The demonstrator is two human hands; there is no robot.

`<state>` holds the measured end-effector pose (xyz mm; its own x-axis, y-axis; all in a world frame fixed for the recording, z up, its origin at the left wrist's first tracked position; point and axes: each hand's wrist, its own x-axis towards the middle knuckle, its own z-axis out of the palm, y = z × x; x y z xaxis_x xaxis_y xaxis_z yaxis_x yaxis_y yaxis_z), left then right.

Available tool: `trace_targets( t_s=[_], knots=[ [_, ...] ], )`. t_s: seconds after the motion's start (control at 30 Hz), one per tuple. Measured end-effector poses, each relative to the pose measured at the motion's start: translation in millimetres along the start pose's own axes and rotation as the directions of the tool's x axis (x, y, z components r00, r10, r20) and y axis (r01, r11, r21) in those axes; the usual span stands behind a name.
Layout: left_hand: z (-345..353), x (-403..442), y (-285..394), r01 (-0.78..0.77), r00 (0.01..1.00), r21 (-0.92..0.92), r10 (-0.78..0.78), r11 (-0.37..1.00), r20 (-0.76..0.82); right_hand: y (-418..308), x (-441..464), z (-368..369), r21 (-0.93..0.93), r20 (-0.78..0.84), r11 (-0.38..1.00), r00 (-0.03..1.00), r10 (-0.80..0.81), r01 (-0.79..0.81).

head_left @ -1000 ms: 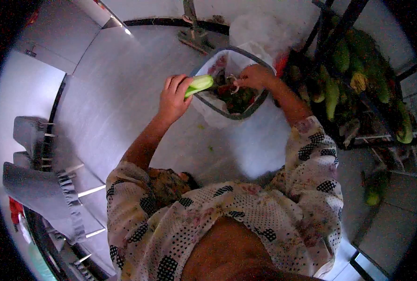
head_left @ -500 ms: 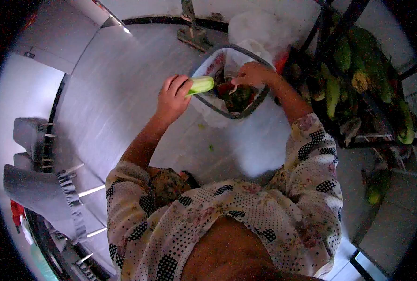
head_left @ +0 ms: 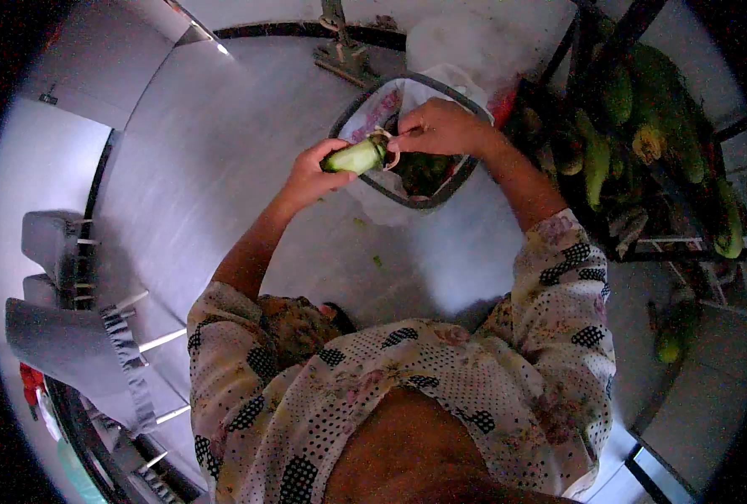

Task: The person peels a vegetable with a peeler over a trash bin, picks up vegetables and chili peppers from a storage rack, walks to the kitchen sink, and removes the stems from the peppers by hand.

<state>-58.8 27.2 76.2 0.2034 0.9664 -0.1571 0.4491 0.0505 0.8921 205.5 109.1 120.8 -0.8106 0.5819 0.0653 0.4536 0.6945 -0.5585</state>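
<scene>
A pale green, partly peeled vegetable (head_left: 355,159) lies in my left hand (head_left: 313,175), whose fingers are wrapped round it. Over the bin, my right hand (head_left: 442,128) is closed on a small light-coloured tool, perhaps a peeler (head_left: 391,151), held against the right end of the vegetable. The tool's exact shape is hard to make out. Below both hands stands a bin (head_left: 419,202) with a dark rim and a white liner, holding dark green and reddish scraps.
Several long green vegetables (head_left: 682,109) fill a dark rack at the right. Grey chairs (head_left: 71,344) stand at the left. A mop-like tool (head_left: 344,60) and a white plastic bag (head_left: 445,44) are behind the bin. Small green bits lie on the floor.
The vegetable has turned in my left hand, showing darker green skin. My right hand has moved left and brought the light-coloured tool to its end.
</scene>
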Motion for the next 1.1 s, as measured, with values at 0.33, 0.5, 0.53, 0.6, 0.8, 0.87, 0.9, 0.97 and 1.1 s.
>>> trace_targets(
  t_s=[0.33,0.5,0.53,0.6,0.8,0.87,0.9,0.97,1.1],
  knots=[
    [-6.6,-8.7,-5.0,-0.099,0.992,0.062,0.104,0.993,-0.07,47.8,-13.0,13.2,-0.073,-0.093,0.988,0.988,0.126,-0.133],
    [-5.1,-0.8,-18.6,0.045,0.998,-0.215,-0.034,0.976,0.054,13.8,-3.7,4.3,0.094,-0.059,0.995,0.997,-0.039,0.045],
    [-3.9,-0.7,-16.9,0.052,0.997,-0.238,-0.036,0.97,0.07,10.2,-4.7,5.2,0.126,-0.05,0.988,0.995,-0.081,0.087],
    [-0.7,-6.8,-10.7,0.066,0.994,-0.285,-0.039,0.956,0.1,17.9,-2.5,8.4,0.06,-0.04,0.992,0.993,-0.109,0.111],
    [-5.0,-22.8,0.8,0.028,1.0,-0.417,-0.02,0.908,0.024,40.3,-12.4,12.8,-0.222,0.002,0.968,0.993,0.118,-0.115],
    [-9.2,-15.5,-13.5,0.014,0.998,-0.526,0.022,0.851,0.062,37.1,-10.5,9.9,-0.113,-0.005,0.983,0.989,0.148,-0.148],
    [-10.7,-12.0,-19.7,0.007,0.996,-0.577,0.047,0.817,0.079,37.2,-7.2,8.3,-0.067,-0.017,0.982,0.984,0.177,-0.178],
    [-9.7,-7.4,-31.2,0.041,0.996,-0.689,0.025,0.724,0.086,42.8,-6.8,10.2,-0.064,-0.044,0.964,0.965,0.257,-0.26],
    [-11.5,-9.1,-23.8,0.009,0.991,-0.761,0.093,0.649,0.091,43.3,-8.8,22.8,0.034,-0.149,0.964,0.953,0.265,-0.263]
  ],
)
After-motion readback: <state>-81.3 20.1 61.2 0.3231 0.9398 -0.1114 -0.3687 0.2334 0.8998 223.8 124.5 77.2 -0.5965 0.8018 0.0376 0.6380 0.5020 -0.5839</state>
